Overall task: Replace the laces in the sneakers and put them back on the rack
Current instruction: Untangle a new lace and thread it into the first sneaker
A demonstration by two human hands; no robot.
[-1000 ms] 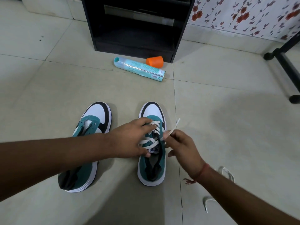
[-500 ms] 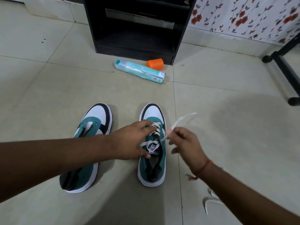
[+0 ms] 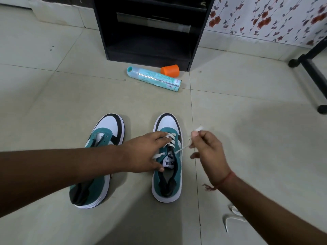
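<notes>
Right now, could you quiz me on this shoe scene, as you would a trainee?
1. True or false: the left sneaker is fully laced.
2. Which hand pulls the white lace: A left hand, B right hand?
3. Fill in: the orange cup lies beside a ___ tube box.

Key:
1. False; its eyelets look empty, while the right sneaker has lace through several.
2. B; the left hand rests on the right sneaker.
3. Teal.
</notes>
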